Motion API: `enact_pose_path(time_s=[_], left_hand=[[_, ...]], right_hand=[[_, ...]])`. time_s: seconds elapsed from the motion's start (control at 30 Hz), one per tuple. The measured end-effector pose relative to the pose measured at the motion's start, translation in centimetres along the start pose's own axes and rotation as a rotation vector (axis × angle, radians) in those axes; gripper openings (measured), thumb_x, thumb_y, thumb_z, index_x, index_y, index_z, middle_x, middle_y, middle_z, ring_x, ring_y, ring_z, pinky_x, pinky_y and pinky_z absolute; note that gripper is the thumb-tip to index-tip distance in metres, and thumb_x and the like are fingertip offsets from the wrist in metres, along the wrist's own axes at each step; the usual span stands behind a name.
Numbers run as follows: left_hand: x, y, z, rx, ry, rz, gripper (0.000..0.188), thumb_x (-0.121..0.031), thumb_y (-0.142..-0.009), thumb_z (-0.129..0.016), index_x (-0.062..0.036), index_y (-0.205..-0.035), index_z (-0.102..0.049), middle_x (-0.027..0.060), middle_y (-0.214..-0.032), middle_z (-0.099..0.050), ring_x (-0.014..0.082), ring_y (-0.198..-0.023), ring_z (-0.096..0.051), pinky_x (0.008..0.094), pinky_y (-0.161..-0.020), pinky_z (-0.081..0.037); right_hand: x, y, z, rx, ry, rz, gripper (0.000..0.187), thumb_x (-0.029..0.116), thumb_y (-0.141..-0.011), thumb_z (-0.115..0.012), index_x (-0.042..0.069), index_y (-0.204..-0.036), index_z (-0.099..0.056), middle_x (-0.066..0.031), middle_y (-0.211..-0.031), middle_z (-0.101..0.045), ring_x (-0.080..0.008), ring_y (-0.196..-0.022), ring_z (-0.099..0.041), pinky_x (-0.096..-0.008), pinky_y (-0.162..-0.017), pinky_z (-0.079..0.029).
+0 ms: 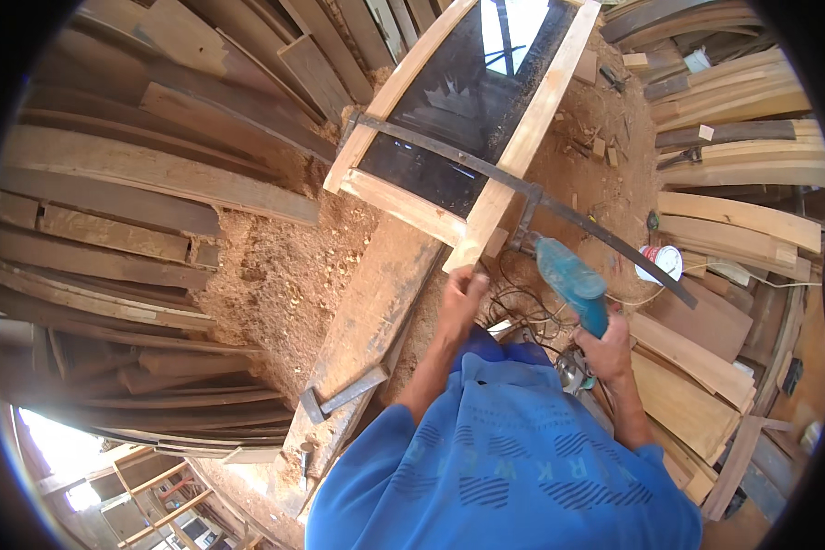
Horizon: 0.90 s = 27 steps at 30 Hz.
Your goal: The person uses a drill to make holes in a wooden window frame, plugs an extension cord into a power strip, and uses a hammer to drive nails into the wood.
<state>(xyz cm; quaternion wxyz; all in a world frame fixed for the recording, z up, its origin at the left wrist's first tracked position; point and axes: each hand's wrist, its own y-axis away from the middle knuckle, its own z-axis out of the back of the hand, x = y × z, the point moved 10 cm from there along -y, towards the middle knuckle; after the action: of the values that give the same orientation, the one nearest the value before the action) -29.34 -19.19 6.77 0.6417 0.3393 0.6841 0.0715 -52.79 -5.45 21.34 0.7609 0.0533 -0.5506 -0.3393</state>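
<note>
A pale wooden frame (500, 197) with a dark, glossy panel (440, 101) lies at the top centre. A long metal bar clamp (431, 145) spans it crosswise and sticks out to the right. Below its near corner is my left hand (465, 295), fingers curled by the wood's end; whatever they pinch is hidden. My right hand (607, 345) is closed around the rear of a teal power drill (570, 278). The drill's front end points up and left, close to the clamp's screw end (527, 220).
Under the frame runs a thick plank (367, 302) bearing a metal square-like tool (344, 392) and a small hand tool (305, 458). Sawdust (275, 275) covers the floor. Stacked boards (147, 174) line both sides. Dark cables (522, 307) tangle near my knees; a white tub (662, 262) stands right.
</note>
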Motion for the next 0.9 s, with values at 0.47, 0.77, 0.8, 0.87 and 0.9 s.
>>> enact_pose_path(time_s=[0.47,0.77,0.8,0.87,0.9], left_hand=[[7.2,-14.4,10.1,-0.177,-0.312,0.15,0.046,-0.034,-0.092,-0.068,0.0077,-0.112,-0.067,0.0204,-0.102,-0.072,0.0273,-0.091,-0.07,0.0374,-0.082,-0.053],[4.2,-14.5,8.6,0.044,-0.571,0.113,0.047,-0.033,-0.093,-0.066,0.0084,-0.116,-0.064,0.0249,-0.112,-0.07,0.0323,-0.104,-0.068,0.0396,-0.09,-0.051],[3.9,-14.4,8.6,0.047,-0.569,0.117,0.047,-0.033,-0.093,-0.066,0.0084,-0.116,-0.064,0.0249,-0.112,-0.07,0.0323,-0.104,-0.068,0.0396,-0.09,-0.051],[3.9,-14.0,8.8,0.053,-0.6,0.219,0.048,-0.036,-0.089,-0.066,0.0071,-0.111,-0.066,0.0294,-0.11,-0.069,0.0405,-0.106,-0.067,0.0434,-0.093,-0.051],[3.3,-13.7,8.6,0.059,-0.6,0.222,0.048,-0.036,-0.089,-0.066,0.0071,-0.111,-0.066,0.0294,-0.11,-0.069,0.0405,-0.106,-0.067,0.0434,-0.093,-0.051]], right_hand=[[6.3,-4.6,-5.3,0.113,-0.009,-0.188,0.018,0.006,-0.078,-0.067,-0.002,-0.093,-0.065,-0.0032,-0.084,-0.064,-0.0104,-0.076,-0.058,-0.0276,-0.071,-0.049],[8.4,-6.6,-8.1,0.161,0.124,-0.156,0.024,0.009,-0.077,-0.069,-0.003,-0.098,-0.065,-0.0081,-0.081,-0.063,-0.0153,-0.077,-0.06,-0.0323,-0.074,-0.05],[8.4,-6.7,-8.3,0.172,0.134,-0.178,0.024,0.009,-0.077,-0.069,-0.003,-0.098,-0.065,-0.009,-0.081,-0.064,-0.0164,-0.077,-0.06,-0.0328,-0.074,-0.05],[8.8,-7.0,-8.5,0.162,0.151,-0.164,0.025,0.01,-0.077,-0.07,-0.003,-0.098,-0.065,-0.01,-0.08,-0.064,-0.0177,-0.077,-0.061,-0.0337,-0.074,-0.05],[9.1,-7.1,-8.5,0.152,0.166,-0.144,0.025,0.011,-0.077,-0.07,-0.003,-0.098,-0.065,-0.0111,-0.08,-0.065,-0.0189,-0.076,-0.061,-0.0345,-0.074,-0.05]])
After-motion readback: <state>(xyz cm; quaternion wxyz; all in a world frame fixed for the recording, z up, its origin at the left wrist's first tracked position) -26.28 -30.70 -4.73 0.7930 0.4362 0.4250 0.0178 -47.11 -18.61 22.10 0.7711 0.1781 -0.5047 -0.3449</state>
